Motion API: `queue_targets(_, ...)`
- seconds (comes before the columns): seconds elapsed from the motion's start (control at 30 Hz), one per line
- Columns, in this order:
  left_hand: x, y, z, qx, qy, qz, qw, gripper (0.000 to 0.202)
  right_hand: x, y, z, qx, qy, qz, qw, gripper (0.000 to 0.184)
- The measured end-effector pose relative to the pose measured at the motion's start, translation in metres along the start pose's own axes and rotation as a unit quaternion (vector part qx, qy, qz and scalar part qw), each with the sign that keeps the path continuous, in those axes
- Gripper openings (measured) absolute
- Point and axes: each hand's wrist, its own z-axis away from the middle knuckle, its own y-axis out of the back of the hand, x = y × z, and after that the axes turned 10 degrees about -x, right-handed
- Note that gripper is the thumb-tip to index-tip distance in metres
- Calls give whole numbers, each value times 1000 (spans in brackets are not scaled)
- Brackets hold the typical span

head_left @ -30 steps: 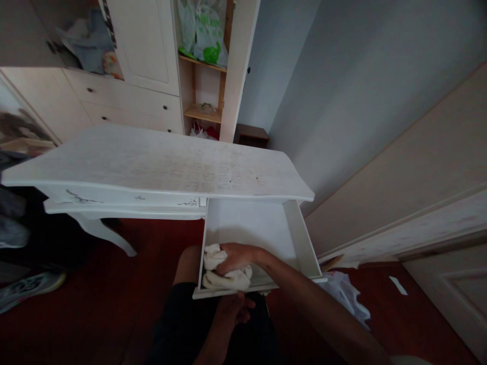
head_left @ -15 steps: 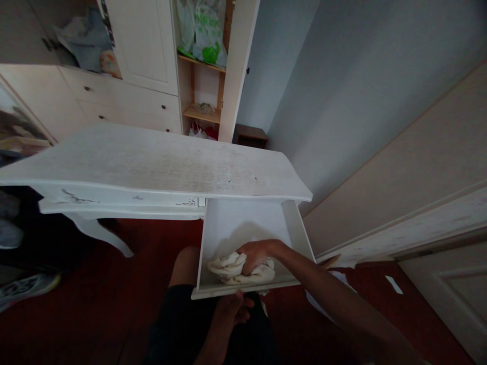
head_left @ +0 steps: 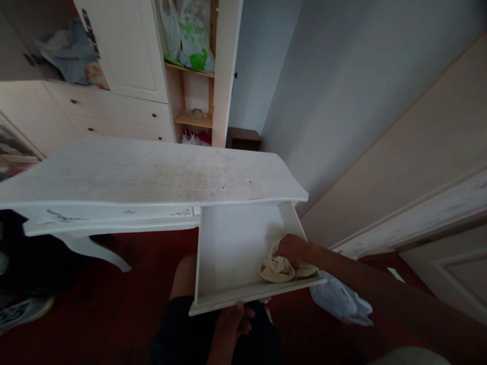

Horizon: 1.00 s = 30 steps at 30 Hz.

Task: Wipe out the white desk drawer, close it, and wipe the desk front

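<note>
A white drawer is pulled out from the right part of a worn white desk. Inside it, at the front right corner, my right hand is closed on a cream cloth and presses it down; the fingers are partly hidden in its folds. My left hand is at the middle of the drawer's front, with its thumb against the front edge and its fingers curled above my lap. What those fingers hook onto is hard to see.
A white cupboard with an open door and plastic bags stands behind the desk. On the red floor lie a clear plastic bag at right and a shoe at left. A wall runs along the right.
My right hand has slid the cloth rightward, from the drawer's front middle into its front right corner. My left hand stays at the drawer front. The view has shifted slightly.
</note>
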Motion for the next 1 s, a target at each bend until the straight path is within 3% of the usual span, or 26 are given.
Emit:
queue_targets(0.07, -2, 1, 0, 1, -9, -1, 1000, 72, 4, 0, -5, 22, 15, 75, 997, 20)
queue_targets(0.27, -5, 10, -6, 6, 4, -27, 1000, 71, 27, 12, -23, 162, 3, 159, 974, 29)
queue_targets(0.4, -9, 15, -11, 21, 20, -28, 999, 77, 34, 14, -42, 288, -121, 151, 938, 35)
queue_targets(0.5, -9, 13, -10, 35, -1, -44, 998, 76, 30, 10, -58, 341, -220, 111, 907, 37)
queue_targets(0.67, -5, 6, -6, 64, -25, -55, 996, 75, 24, 8, -74, 357, -272, 47, 892, 40)
queue_targets(1.0, -9, 7, -10, 82, -43, -56, 994, 73, 15, 11, -62, 309, -256, -45, 915, 38)
